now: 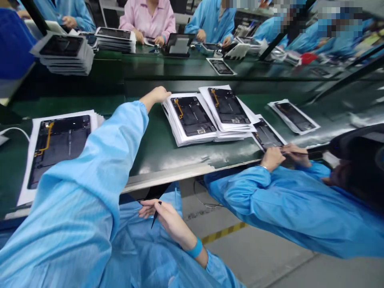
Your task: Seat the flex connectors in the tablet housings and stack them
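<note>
My left hand (159,95) reaches over the green bench with fingers closed at the far left corner of a stack of white sheets (180,141). On top of that stack lies a black tablet back cover (193,116) with an orange flex cable. My right hand (168,220), low over my lap, holds slim black tweezers (155,218) pointing down; the fingers are partly curled. Left of my left sleeve, another black tablet back cover (60,148) lies on white paper, partly hidden by the arm. A second stack, topped by a cover (229,106), touches the first.
At right a co-worker's hands (274,157) work on a cover (267,134) at the bench edge. Another covered stack (292,116) lies beyond. Across the bench are more stacks (67,56), a single cover (221,67) and several seated people. A blue bin (15,44) stands far left.
</note>
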`<state>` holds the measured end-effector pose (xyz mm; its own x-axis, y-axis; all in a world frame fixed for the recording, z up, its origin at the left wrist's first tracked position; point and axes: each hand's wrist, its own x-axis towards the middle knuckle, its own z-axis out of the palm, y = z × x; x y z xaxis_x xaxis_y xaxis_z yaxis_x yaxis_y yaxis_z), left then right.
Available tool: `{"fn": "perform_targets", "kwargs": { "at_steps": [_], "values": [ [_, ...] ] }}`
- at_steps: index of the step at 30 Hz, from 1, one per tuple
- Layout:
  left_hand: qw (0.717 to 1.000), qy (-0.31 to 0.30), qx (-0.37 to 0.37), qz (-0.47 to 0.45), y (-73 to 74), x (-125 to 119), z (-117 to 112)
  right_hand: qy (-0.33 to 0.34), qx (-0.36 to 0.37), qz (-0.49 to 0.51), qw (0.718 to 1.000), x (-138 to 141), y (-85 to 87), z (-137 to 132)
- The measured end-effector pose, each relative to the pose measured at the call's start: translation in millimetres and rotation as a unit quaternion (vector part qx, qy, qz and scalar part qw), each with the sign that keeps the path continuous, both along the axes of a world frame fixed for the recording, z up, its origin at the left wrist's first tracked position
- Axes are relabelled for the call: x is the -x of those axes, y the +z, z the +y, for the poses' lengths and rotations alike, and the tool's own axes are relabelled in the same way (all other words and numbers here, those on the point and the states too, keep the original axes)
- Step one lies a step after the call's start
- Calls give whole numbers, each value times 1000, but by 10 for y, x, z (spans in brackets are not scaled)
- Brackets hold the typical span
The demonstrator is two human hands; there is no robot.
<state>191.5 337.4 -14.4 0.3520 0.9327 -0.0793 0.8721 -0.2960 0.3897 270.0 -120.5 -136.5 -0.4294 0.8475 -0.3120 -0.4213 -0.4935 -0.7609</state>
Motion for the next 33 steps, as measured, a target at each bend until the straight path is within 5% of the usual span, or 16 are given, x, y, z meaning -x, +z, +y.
{"fn": "perform_targets", "kwargs": {
  "at_steps": [5, 11, 17, 23, 29, 33],
  "values": [
    [999, 42, -4, -17, -38, -79, 25, -35, -7, -10, 999, -150, 8, 28],
    [998, -7, -52, 26, -15, 102, 22, -56, -50, 3, 997, -243, 174, 401],
    [986, -84, -132, 65, -62, 278, -155, -180, -100, -23, 978, -581, 240, 945],
    [978, -127, -168, -8, -27, 198, -178, -286, -130, -29, 949, -839, 201, 1299],
    [987, -56, -101, -110, 130, 121, -166, -315, -142, -34, 938, -997, 202, 1302],
    [979, -3, 11, -202, 89, 329, -437, -341, -138, -36, 929, -1192, 188, 1264]
  ]
}}
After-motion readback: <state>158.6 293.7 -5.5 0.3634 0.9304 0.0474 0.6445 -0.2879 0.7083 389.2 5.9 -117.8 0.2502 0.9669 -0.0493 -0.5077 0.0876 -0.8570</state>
